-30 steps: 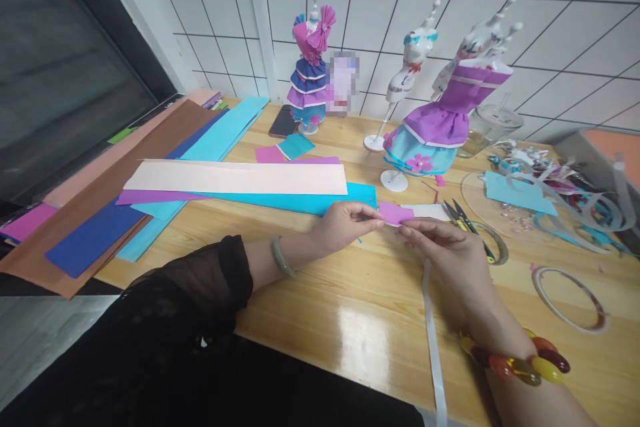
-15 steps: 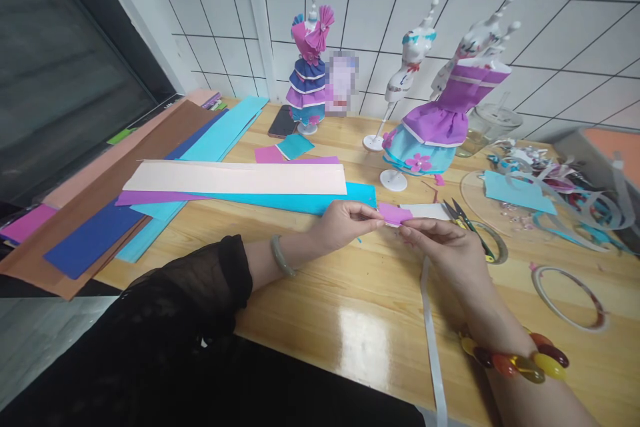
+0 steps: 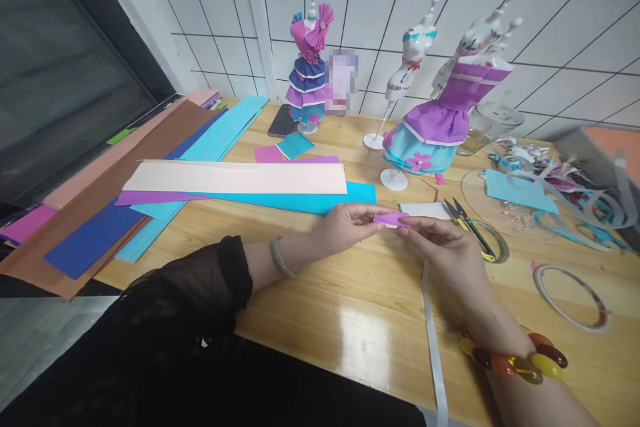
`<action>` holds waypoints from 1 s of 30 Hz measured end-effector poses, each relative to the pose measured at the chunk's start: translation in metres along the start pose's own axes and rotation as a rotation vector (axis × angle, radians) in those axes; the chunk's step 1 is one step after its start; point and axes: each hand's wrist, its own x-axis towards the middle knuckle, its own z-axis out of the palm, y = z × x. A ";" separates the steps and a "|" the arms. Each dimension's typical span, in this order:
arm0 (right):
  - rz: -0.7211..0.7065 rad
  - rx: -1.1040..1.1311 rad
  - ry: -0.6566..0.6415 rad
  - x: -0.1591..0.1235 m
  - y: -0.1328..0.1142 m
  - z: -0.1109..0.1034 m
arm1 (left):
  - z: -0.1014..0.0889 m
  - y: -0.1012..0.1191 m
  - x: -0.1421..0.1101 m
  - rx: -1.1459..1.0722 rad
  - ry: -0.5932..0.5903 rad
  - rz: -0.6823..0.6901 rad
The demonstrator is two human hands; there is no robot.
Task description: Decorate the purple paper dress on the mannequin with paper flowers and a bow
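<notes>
- The person's left hand (image 3: 347, 223) pinches the left end of a small, folded-looking purple paper piece with a white lower edge (image 3: 392, 219), thumb below and fingers above.
- The right hand (image 3: 445, 245) pinches the same piece's right end, so the paper spans both hands above the wooden desk (image 3: 310, 300).
- Beyond the right hand lie a flat white paper strip (image 3: 426, 211) and pointed snips with yellow-and-black handles (image 3: 469, 229).
- Below that hand, a narrow white ribbon-like strip (image 3: 433, 347) runs to the desk's near edge.
- Left of centre, a long cream paper strip (image 3: 240, 177) overlaps a bright blue paper sheet (image 3: 285, 203).
- Behind the hands stands a white miniature dress form in a purple and light-blue dress (image 3: 437, 117).
</notes>
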 end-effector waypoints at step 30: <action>-0.504 -0.469 -0.042 0.001 0.007 -0.006 | -0.004 -0.004 -0.001 0.460 0.109 0.151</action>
